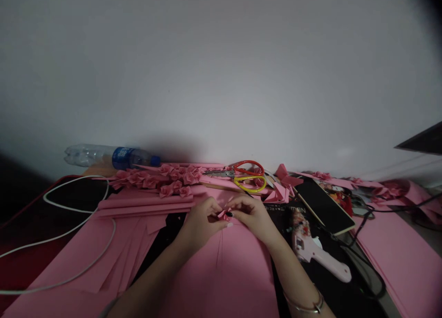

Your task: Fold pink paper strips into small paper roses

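My left hand (pixel 200 222) and my right hand (pixel 251 216) meet at the middle of the view. Their fingertips pinch a small piece of rolled pink paper (pixel 224 214), likely a half-formed rose, and part of it is hidden by my fingers. Beneath my hands lies a wide pink paper sheet (pixel 221 272). Just beyond my fingers, a row of finished pink paper roses (pixel 172 179) lies in a heap. A thin metal bangle (pixel 304 303) circles my right wrist.
Scissors with red and yellow handles (pixel 247 176) lie beyond my hands. To the right are a pink hot glue gun (pixel 312 249) and a black-screened phone (pixel 324 206). A plastic water bottle (pixel 112 156) lies against the wall, and a white cable (pixel 69 230) loops at left.
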### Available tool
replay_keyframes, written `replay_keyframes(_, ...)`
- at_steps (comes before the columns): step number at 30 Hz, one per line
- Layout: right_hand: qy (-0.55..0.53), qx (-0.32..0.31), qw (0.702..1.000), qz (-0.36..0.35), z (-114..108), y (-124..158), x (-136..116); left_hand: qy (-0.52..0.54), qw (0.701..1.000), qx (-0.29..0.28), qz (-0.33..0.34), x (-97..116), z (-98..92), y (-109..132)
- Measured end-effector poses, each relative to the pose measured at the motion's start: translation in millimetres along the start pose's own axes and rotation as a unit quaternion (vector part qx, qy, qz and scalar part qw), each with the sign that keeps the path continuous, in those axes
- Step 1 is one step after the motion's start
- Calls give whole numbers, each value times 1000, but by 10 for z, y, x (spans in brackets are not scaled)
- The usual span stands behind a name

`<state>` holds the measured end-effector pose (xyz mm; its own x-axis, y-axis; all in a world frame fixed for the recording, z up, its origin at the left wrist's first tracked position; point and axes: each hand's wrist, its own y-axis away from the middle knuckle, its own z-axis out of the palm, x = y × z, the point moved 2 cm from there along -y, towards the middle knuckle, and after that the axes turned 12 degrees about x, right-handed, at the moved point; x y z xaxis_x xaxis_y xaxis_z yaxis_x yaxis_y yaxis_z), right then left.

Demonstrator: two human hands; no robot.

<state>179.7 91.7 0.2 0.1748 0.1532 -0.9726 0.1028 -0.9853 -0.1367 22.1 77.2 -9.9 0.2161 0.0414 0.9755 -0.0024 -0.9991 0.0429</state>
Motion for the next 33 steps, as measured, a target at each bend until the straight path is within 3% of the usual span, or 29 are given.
replay_keyframes(6,6,-3,999,-34,2,-10,-44,-3,1000,-12,10,-3,-1,4)
replay_keyframes(17,20,-25,999,-22,-14,-2,2,-43,998,-36,40,1,-5,4)
replay_keyframes(28,43,-24,998,-25,-19,-3,6,-46,998,-30,36,17,1,9)
replay_keyframes(33,17,-9,1000,5,-18,4,14,7,1000,-13,16,47,3,-1)
